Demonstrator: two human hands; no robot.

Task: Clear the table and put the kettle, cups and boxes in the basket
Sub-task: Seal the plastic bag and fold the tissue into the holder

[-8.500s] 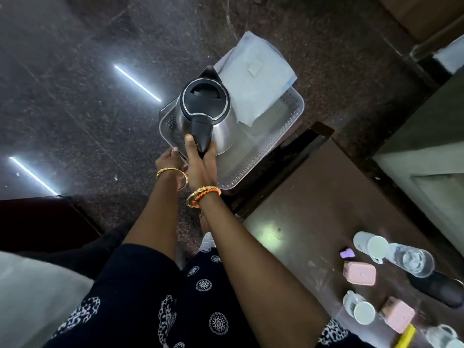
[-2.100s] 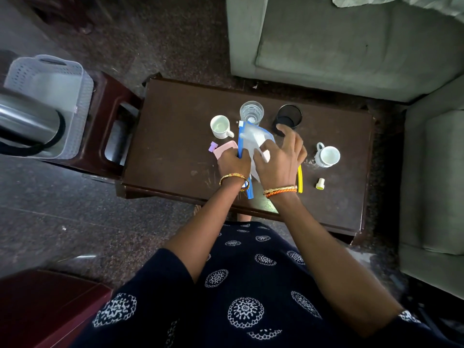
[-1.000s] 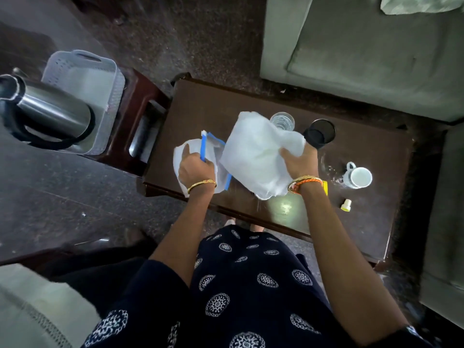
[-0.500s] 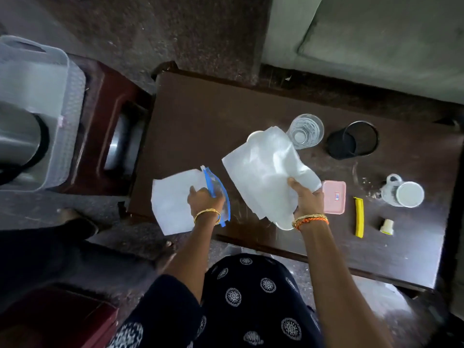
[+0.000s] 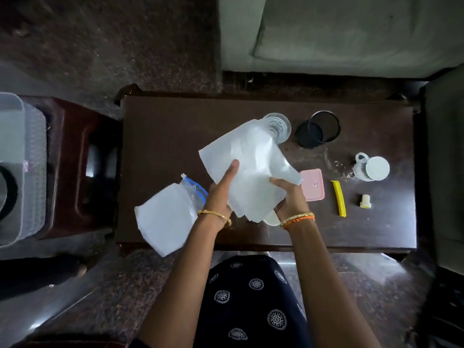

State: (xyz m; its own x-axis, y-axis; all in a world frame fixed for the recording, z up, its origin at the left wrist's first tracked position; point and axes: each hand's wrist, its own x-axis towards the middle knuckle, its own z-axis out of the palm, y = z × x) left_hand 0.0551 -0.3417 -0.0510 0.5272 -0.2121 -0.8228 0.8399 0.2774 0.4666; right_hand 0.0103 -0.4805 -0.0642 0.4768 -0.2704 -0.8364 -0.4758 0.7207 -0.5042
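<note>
**Both hands on white sheet above tabletop; cups and box not yet cleared**

Left hand (image 5: 221, 194): it touches the left side of a large white sheet (image 5: 251, 172) held over the tabletop (image 5: 163, 136), index finger straight along the sheet. A second white sheet with a blue-edged clear bag (image 5: 170, 217) hangs just left of this hand, past the tabletop's near edge; the grip on it is hidden behind the hand and cannot be told.

Right hand (image 5: 290, 199): fingers curled round the lower right part of the large sheet, gripping it.

Task items: a pink box (image 5: 312, 184) lies flat on the tabletop just right of the right hand, partly covered by the sheet's corner. A white cup (image 5: 375, 168) stands further right, well apart from both hands. Another pale rim, likely a cup (image 5: 272, 219), shows under the sheet beside the right wrist. The basket (image 5: 22, 172) sits at the left edge of view, apart from the tabletop, with part of the kettle (image 5: 6, 194) visible in it.

Other items: a glass (image 5: 278, 126) behind the sheet's top edge, a black mesh holder (image 5: 319, 133) beside it, a yellow strip (image 5: 339, 198) and a small pale cap (image 5: 364, 200) right of the box.

Change from half a second ago: the left hand has moved in from the side to meet the large sheet, which was then held by the right hand alone. Box, cup, glass and holder are unmoved.
</note>
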